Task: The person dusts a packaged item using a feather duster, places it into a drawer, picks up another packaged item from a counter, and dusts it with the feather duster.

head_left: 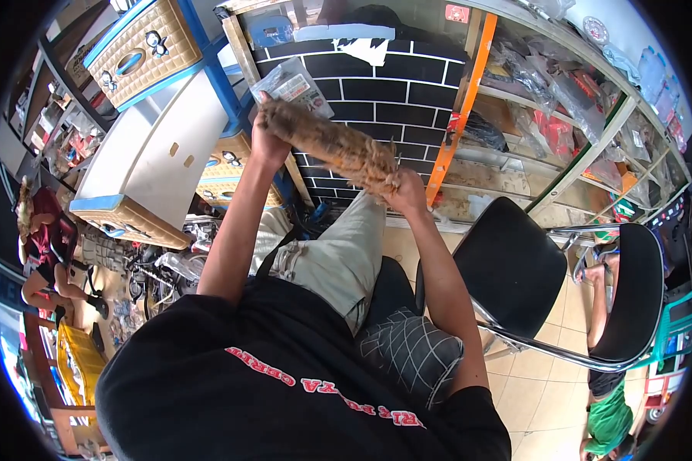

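Observation:
A long, fluffy brown feather duster point(334, 146) is stretched across in front of me, tilted down toward the right. My left hand point(267, 140) is wrapped round its darker end, at the upper left. At the lower right end, my right hand point(406, 194) grips the duster, its fingers partly hidden by the feathers. Behind the duster is a panel with a black brick pattern point(354, 91). A clear plastic packet with printed paper point(298, 86) is behind my left hand.
Drawers with penguin pictures point(142, 55) stand at the left. Shelves at right hold bagged goods point(569, 88). A black chair point(507, 265) is close to my right arm, near a checked cushion point(415, 353). People are at far left point(48, 238) and lower right point(609, 415).

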`<action>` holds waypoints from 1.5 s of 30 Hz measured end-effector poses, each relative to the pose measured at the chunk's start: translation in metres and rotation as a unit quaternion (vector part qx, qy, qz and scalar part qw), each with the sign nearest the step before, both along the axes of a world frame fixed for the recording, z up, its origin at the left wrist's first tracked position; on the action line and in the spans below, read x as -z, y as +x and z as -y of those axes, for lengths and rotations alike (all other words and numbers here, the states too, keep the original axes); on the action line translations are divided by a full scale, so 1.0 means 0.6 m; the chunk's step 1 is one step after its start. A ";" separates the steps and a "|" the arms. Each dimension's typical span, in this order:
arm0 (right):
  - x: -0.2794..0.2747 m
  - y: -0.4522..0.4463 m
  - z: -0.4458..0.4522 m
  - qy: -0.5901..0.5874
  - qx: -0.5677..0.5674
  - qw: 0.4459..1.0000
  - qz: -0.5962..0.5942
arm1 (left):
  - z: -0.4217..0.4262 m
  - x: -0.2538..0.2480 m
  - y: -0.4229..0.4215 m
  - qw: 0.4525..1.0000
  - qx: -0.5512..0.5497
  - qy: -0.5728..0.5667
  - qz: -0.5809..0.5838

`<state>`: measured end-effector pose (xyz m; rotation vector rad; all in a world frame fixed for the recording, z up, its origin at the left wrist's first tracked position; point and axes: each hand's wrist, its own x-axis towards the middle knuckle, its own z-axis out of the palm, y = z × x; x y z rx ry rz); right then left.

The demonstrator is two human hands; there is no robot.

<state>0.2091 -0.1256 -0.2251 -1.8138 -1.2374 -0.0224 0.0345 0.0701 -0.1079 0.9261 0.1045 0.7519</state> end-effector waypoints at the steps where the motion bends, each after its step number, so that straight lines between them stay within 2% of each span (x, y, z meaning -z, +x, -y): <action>1: 0.004 -0.002 -0.001 0.024 0.023 0.999 0.024 | 0.021 -0.015 0.001 1.000 -0.024 0.007 -0.012; 2: 0.017 -0.001 -0.013 0.024 0.051 0.998 -0.029 | 0.043 -0.031 0.004 0.999 -0.047 0.014 -0.023; 3: 0.029 0.005 -0.015 0.024 0.051 0.998 -0.030 | 0.039 -0.026 0.008 0.999 -0.043 0.005 -0.019; 5: 0.027 0.010 -0.014 0.005 0.006 0.999 -0.048 | 0.055 -0.036 0.005 0.999 -0.026 0.012 -0.034; 6: 0.023 0.011 -0.013 0.006 0.006 0.999 -0.047 | -0.004 0.028 0.015 0.912 -0.145 0.374 -0.083; 8: 0.009 0.002 -0.004 0.018 0.021 0.999 0.028 | 0.024 0.004 0.015 0.992 -0.042 0.115 -0.008; 9: 0.024 0.005 -0.013 0.018 0.059 0.998 -0.014 | 0.046 -0.023 0.009 0.999 0.003 -0.003 -0.036; 13: 0.015 0.012 -0.004 0.033 -0.020 0.999 -0.021 | 0.059 -0.026 0.011 0.998 -0.016 0.043 -0.053; 16: 0.020 0.008 -0.009 0.034 0.041 0.999 -0.004 | 0.056 -0.023 0.010 0.997 0.001 0.045 -0.069; 17: 0.024 0.007 -0.010 0.036 0.063 0.997 -0.037 | 0.056 -0.021 0.012 0.997 0.002 0.044 -0.070; 20: 0.024 0.013 -0.009 0.047 0.004 0.998 -0.035 | 0.053 -0.015 0.016 0.990 -0.022 0.107 -0.085; 23: 0.017 0.011 -0.006 0.046 0.033 0.998 -0.002 | 0.055 -0.018 0.013 0.989 -0.021 0.111 -0.094; 24: 0.016 0.006 -0.005 0.029 0.063 0.997 -0.016 | 0.055 -0.021 0.013 0.989 -0.018 0.098 -0.105; 26: 0.018 0.008 -0.005 0.043 0.052 0.997 -0.034 | 0.052 -0.017 0.015 0.987 -0.021 0.119 -0.103; 28: 0.018 0.015 -0.008 0.060 0.040 0.996 -0.050 | 0.051 -0.013 0.016 0.978 -0.060 0.144 -0.140; 30: 0.025 0.021 -0.005 0.049 0.008 0.998 0.034 | 0.013 0.015 0.016 0.966 -0.069 0.183 -0.170; 31: 0.027 0.019 -0.004 0.065 0.033 0.997 0.037 | 0.014 0.010 0.015 0.951 -0.077 0.223 -0.201; 33: 0.036 0.018 -0.012 0.064 0.051 0.997 0.004 | 0.026 0.010 0.020 0.958 -0.094 0.205 -0.177; 35: 0.025 0.014 -0.012 0.065 0.066 0.995 -0.028 | 0.026 0.008 0.020 0.945 -0.113 0.213 -0.220; 37: 0.013 0.014 -0.004 0.064 -0.012 0.998 0.025 | -0.006 0.030 0.017 0.934 -0.108 0.243 -0.240; 39: 0.022 0.014 -0.009 0.035 0.016 0.998 0.046 | -0.016 0.047 0.019 0.917 -0.129 0.296 -0.234; 41: 0.027 0.010 -0.012 0.042 0.079 0.995 -0.044 | 0.024 0.016 0.018 0.917 -0.131 0.283 -0.249; 43: 0.022 0.013 -0.007 0.037 0.069 0.995 -0.065 | 0.034 0.005 0.015 0.916 -0.136 0.271 -0.262; 45: 0.015 0.017 -0.002 0.044 0.009 0.999 0.010 | 0.025 0.010 0.010 0.888 -0.136 0.316 -0.304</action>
